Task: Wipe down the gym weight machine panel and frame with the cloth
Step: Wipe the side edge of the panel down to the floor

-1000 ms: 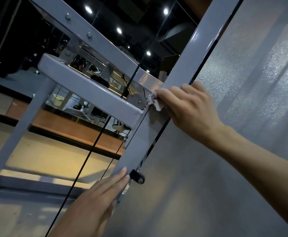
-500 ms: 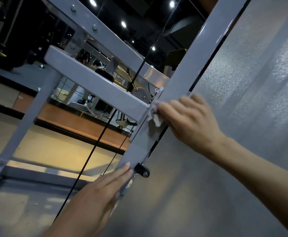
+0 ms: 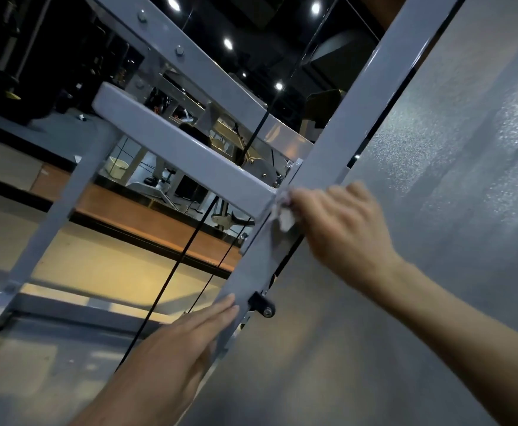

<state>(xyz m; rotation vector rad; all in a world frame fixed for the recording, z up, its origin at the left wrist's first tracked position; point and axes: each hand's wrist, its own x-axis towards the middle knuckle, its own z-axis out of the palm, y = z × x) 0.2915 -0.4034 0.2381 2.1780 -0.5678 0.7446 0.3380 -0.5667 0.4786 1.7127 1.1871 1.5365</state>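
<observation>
A grey frame post runs diagonally across the view, beside the frosted grey panel on its right. A grey crossbar meets the post from the left. My right hand holds a small white cloth against the post just below that joint; most of the cloth is hidden under the fingers. My left hand lies lower down with straight fingers resting on the post, its fingertips near a small black roller.
Two black cables run down behind the frame on the left. A bolted upper frame bar crosses the top. Beyond the frame are a yellowish floor, a wooden ledge and dark gym equipment under ceiling lights.
My right hand has slid the cloth down the post, from above the crossbar joint to just below it. My left hand stays flat on the lower post.
</observation>
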